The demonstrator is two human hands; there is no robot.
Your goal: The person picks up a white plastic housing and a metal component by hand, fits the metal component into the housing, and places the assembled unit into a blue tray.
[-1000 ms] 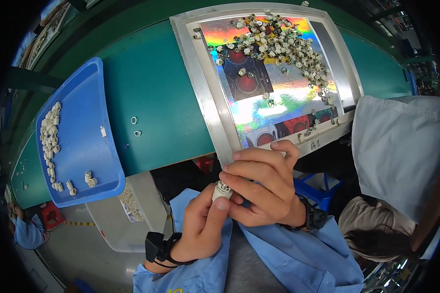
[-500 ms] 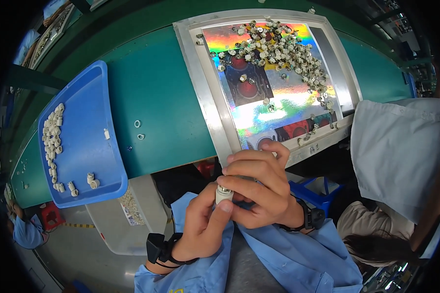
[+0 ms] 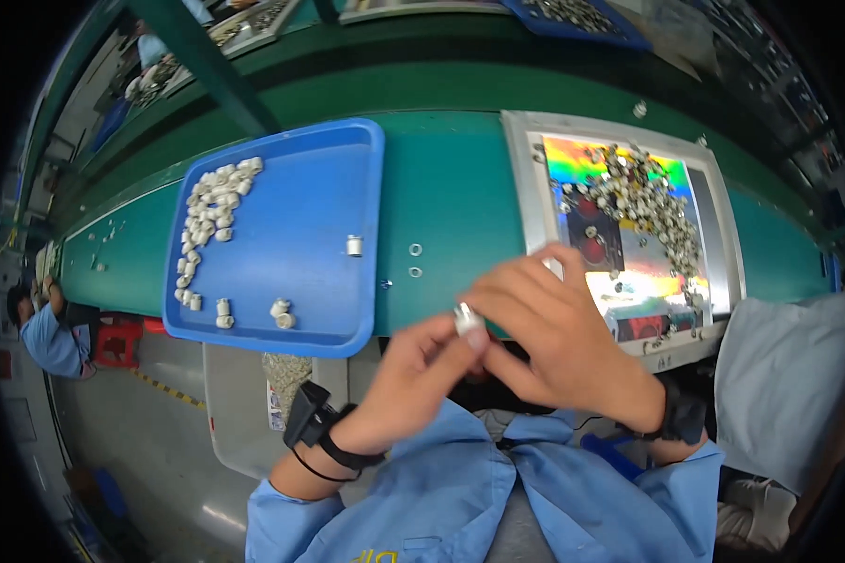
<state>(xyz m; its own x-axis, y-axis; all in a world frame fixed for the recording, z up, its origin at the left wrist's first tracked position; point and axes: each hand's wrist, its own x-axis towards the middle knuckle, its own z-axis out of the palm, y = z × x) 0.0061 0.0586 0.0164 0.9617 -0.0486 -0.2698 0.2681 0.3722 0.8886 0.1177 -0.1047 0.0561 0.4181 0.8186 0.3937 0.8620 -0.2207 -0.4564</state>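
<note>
My left hand pinches a small white cylindrical fitting with a shiny metal top between thumb and fingers. From the right, my right hand reaches over with bent fingers, its fingertips at the metal top of the same fitting; part of its grip is hidden. To the left lies a blue tray, holding several white fittings grouped along its left side. One more fitting sits near its right edge, and a few near its front.
A metal-framed board with a shiny rainbow sheet bears a heap of small metal-and-white parts. Two small rings lie on the green table. Below stands a pale bin. Another person is at far left; grey cloth hangs at right.
The view has swung left and tray and board appear further right. Both hands have shifted forward off my lap, and the right hand has lifted so more of the fitting shows.
</note>
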